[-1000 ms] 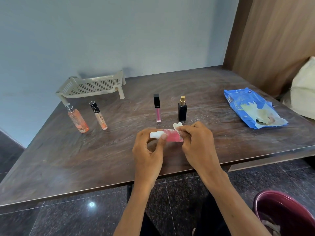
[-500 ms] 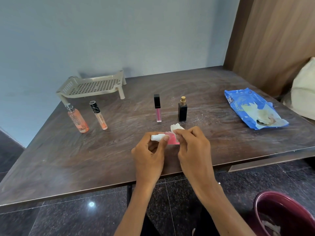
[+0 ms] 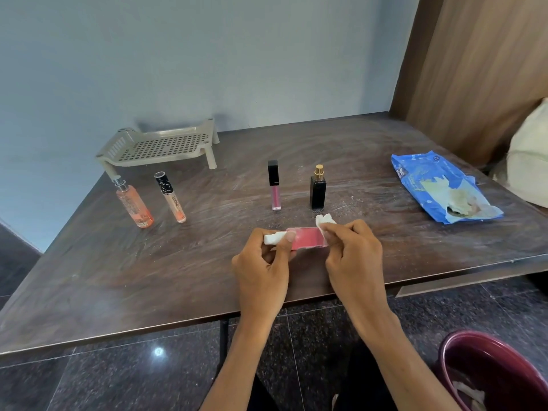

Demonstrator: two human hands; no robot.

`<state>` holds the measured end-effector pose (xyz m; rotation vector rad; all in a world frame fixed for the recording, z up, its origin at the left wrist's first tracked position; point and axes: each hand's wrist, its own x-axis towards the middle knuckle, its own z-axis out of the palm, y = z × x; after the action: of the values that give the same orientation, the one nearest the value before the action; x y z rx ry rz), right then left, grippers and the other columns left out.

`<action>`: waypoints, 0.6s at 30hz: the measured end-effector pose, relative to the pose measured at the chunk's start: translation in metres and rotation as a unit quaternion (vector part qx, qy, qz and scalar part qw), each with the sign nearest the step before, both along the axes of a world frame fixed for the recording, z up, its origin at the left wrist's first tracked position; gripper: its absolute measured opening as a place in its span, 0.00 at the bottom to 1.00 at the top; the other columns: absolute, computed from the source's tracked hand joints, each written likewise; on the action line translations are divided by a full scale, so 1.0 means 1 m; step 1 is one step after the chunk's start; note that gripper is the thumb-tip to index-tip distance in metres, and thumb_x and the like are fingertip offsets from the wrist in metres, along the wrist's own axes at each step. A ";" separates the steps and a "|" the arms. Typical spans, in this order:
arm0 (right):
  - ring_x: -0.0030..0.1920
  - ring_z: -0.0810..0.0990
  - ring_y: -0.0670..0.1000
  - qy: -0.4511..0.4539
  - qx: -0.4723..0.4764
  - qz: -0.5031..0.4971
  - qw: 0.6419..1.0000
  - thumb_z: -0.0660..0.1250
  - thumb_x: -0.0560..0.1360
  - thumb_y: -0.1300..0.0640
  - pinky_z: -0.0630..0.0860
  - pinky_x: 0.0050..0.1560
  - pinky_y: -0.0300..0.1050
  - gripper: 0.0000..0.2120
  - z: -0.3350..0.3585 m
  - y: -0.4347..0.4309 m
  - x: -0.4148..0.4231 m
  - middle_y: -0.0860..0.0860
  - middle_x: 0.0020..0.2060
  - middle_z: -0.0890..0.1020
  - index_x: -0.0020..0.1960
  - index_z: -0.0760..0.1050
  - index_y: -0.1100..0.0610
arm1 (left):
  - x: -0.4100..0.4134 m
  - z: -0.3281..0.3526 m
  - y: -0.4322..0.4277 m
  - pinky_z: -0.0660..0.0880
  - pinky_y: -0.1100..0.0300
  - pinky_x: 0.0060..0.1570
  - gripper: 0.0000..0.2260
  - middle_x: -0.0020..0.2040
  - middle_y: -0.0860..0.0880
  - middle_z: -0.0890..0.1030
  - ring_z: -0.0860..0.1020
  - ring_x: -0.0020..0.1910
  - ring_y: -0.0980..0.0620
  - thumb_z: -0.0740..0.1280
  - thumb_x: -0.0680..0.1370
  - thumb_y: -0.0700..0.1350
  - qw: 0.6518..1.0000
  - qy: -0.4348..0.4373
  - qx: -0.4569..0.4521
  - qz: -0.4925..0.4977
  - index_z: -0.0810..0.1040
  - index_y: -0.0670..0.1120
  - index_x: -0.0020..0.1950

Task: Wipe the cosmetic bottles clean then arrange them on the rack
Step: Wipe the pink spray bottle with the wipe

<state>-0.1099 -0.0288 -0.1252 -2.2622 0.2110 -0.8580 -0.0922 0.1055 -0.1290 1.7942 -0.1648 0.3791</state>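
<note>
Pink bottle (image 3: 305,239) is gripped at white cap (image 3: 272,238) by left hand (image 3: 261,274); wipe (image 3: 325,219) is pinched on it by right hand (image 3: 353,256). Every side should be stroked.

Table (image 3: 207,277): dark wood, streaked with dust.
Pink bottle (image 3: 305,238), white cap (image 3: 272,238): held level over the near edge. The left hand (image 3: 261,271) grips the cap end. The right hand (image 3: 353,256) pinches a white wipe (image 3: 324,219) against the other end.
From the hands:
- 10 o'clock: rack (image 3: 160,146), far; orange bottle (image 3: 135,204) and black-capped tube (image 3: 171,197), side by side.
- 12 o'clock: lip gloss (image 3: 274,185) and black perfume bottle (image 3: 318,188), upright.
- 2 o'clock: blue wipe pack (image 3: 441,188).
- 5 o'clock: maroon bin (image 3: 489,366).
</note>
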 end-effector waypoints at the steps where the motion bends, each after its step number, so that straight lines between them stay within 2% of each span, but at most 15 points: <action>1: 0.36 0.73 0.45 -0.002 0.000 -0.001 1.000 0.65 0.78 0.62 0.69 0.37 0.28 0.10 0.001 0.002 0.000 0.50 0.39 0.73 0.57 0.82 0.58 | 0.000 0.001 0.000 0.82 0.61 0.37 0.09 0.39 0.55 0.85 0.85 0.39 0.62 0.70 0.78 0.51 1.000 -0.003 0.006 -0.002 0.80 0.46 0.49; 5: 0.39 0.73 0.44 -0.029 0.009 0.037 0.999 0.64 0.79 0.61 0.71 0.41 0.26 0.11 0.008 0.028 -0.010 0.48 0.42 0.73 0.59 0.80 0.58 | -0.002 0.005 0.000 0.74 0.71 0.30 0.11 0.35 0.55 0.83 0.82 0.33 0.63 0.69 0.78 0.52 1.000 -0.008 0.027 -0.003 0.78 0.44 0.46; 9: 0.40 0.74 0.44 -0.043 0.011 0.075 0.996 0.65 0.78 0.62 0.73 0.40 0.29 0.11 0.008 0.040 -0.014 0.48 0.43 0.73 0.59 0.81 0.56 | -0.002 0.006 0.001 0.72 0.70 0.28 0.13 0.33 0.54 0.83 0.81 0.31 0.61 0.68 0.79 0.53 1.000 0.002 0.026 0.000 0.77 0.44 0.45; 13: 0.38 0.74 0.43 -0.028 0.027 0.042 0.998 0.65 0.78 0.61 0.71 0.41 0.27 0.11 0.003 0.020 -0.008 0.48 0.41 0.73 0.58 0.81 0.57 | -0.003 0.006 0.000 0.72 0.70 0.28 0.13 0.33 0.55 0.83 0.82 0.33 0.63 0.67 0.79 0.55 0.999 -0.007 0.036 0.009 0.77 0.45 0.45; 18: 0.36 0.73 0.43 0.004 0.022 -0.008 1.000 0.65 0.79 0.61 0.69 0.38 0.27 0.10 0.001 0.003 -0.001 0.49 0.39 0.73 0.57 0.82 0.58 | -0.003 0.005 -0.002 0.74 0.70 0.28 0.12 0.35 0.54 0.84 0.84 0.37 0.65 0.67 0.80 0.52 1.000 -0.006 0.025 0.000 0.76 0.44 0.45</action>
<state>-0.1112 -0.0258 -0.1239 -2.2266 0.2497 -0.8463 -0.0953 0.1038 -0.1237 1.8415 -0.1832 0.3891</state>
